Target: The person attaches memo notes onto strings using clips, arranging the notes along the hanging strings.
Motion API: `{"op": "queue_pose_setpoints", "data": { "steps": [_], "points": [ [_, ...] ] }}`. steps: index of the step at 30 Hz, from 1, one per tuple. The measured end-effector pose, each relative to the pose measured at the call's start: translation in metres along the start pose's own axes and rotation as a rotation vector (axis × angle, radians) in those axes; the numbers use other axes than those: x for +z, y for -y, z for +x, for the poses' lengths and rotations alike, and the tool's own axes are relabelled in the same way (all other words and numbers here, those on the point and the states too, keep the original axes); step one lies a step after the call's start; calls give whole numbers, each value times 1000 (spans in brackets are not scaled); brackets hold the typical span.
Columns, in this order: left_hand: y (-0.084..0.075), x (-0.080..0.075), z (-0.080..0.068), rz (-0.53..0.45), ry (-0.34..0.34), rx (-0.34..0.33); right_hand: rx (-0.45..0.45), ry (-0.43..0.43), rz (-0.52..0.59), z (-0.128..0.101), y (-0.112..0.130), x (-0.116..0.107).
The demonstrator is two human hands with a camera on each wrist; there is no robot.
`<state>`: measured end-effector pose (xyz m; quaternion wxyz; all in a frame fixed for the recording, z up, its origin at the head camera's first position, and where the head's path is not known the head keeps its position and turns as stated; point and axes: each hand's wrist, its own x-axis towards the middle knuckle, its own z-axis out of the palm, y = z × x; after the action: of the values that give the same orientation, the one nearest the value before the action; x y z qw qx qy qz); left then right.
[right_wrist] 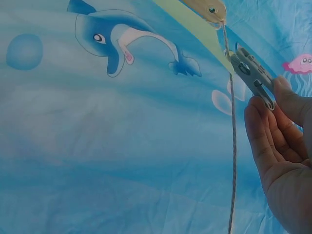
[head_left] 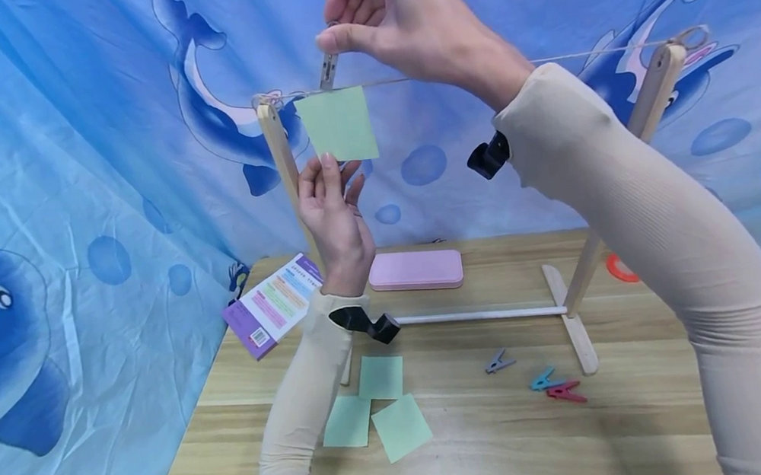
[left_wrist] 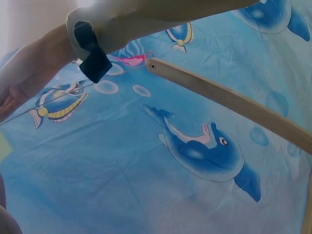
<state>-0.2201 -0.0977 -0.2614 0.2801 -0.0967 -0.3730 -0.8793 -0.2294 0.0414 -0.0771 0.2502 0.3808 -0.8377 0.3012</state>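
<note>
My right hand (head_left: 394, 26) pinches a grey clothespin (head_left: 328, 73) between thumb and fingers. The clothespin's jaws are at the top edge of a green paper note (head_left: 340, 128), by the string (head_left: 583, 55). Below, my left hand (head_left: 338, 222) holds the note's lower edge, thumb in front. In the right wrist view the clothespin (right_wrist: 252, 77) meets the string and the note's edge; I cannot tell how firmly it bites. Only a corner of the note (left_wrist: 4, 147) shows in the left wrist view.
Wooden posts (head_left: 655, 92) hold the string. On the table lie several green notes (head_left: 402, 426), a grey clothespin (head_left: 499, 361), a blue one (head_left: 542, 380) and a red one (head_left: 566, 392). Behind them are a pink case (head_left: 416, 271), a booklet (head_left: 276, 301) and a red ring (head_left: 620, 269).
</note>
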Motion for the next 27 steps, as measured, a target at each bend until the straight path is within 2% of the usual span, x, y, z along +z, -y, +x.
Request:
{"op": "queue_pose_setpoints", "data": {
  "steps": [6,15,19,27],
  "points": [
    [-1,1,-3,14,-28,-18,-13,33,9,2,-1,5],
    [-3,2,-7,-49,-59,-31,-22,77,4,4,0,13],
    [-4,4,-8,-84,-70,-36,-10,87,10,3,1,13],
    [-5,6,-10,-69,-107,-40,28,125,15,4,4,12]
  ]
}}
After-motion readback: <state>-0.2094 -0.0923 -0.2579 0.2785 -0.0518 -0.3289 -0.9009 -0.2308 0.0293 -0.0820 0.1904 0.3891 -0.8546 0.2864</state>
